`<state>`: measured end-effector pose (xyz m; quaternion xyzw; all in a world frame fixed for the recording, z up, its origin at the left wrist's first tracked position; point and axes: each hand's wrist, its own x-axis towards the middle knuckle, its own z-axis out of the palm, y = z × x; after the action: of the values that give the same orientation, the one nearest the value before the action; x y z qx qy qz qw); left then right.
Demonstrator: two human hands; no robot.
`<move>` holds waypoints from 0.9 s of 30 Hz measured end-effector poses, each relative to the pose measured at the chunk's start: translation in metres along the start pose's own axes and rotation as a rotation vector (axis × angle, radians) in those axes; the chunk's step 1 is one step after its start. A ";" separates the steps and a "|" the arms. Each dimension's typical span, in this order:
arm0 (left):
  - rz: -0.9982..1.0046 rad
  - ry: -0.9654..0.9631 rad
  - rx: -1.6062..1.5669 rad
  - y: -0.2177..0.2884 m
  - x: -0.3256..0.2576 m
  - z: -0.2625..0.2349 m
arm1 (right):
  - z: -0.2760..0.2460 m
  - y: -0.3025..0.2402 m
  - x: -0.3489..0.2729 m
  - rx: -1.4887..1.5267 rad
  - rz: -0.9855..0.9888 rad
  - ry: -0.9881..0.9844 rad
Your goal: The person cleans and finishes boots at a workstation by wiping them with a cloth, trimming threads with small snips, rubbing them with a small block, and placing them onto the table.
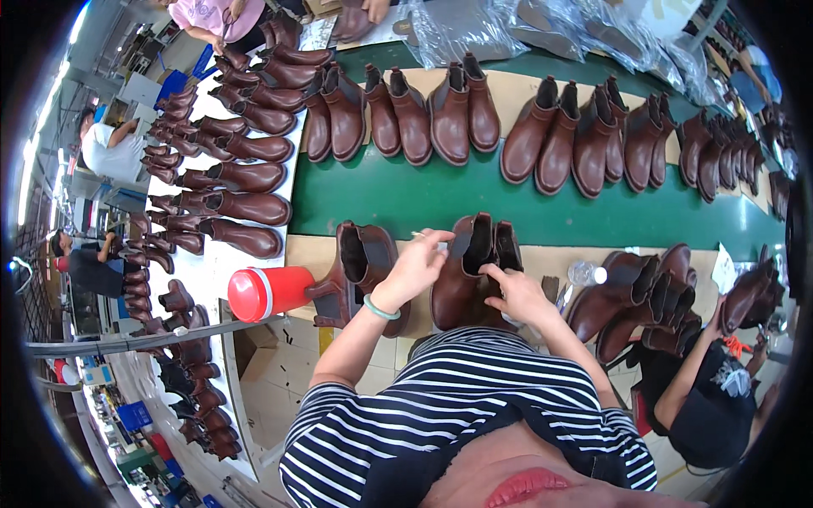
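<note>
We see our boot [464,275] at the near edge of the worktop [305,254], a cup [269,292] left, boot rows [508,127] behind.

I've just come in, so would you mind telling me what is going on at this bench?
A person in a striped top works on a pair of brown ankle boots standing at the near edge of a green conveyor belt. The left hand is at the boots' top edge, fingers pinched; the right hand grips the opening. A red cup lies nearby. More brown boots line the far side.
</note>
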<state>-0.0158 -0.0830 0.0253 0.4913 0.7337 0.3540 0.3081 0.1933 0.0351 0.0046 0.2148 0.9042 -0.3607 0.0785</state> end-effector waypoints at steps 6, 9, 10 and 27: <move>0.141 -0.298 0.244 -0.010 0.023 -0.001 | -0.007 -0.011 0.012 0.052 -0.008 -0.073; 0.098 -0.400 0.268 -0.007 0.040 -0.017 | -0.006 -0.004 0.016 0.072 -0.007 -0.095; 0.091 -0.417 0.248 -0.004 0.047 -0.026 | -0.006 -0.002 0.017 0.094 -0.006 -0.101; -0.562 0.387 0.709 -0.211 0.251 -0.263 | 0.002 -0.025 0.045 0.205 0.195 0.191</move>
<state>-0.4146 0.0400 -0.0274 0.2745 0.9569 0.0703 0.0635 0.1419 0.0321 0.0051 0.3417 0.8409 -0.4196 0.0045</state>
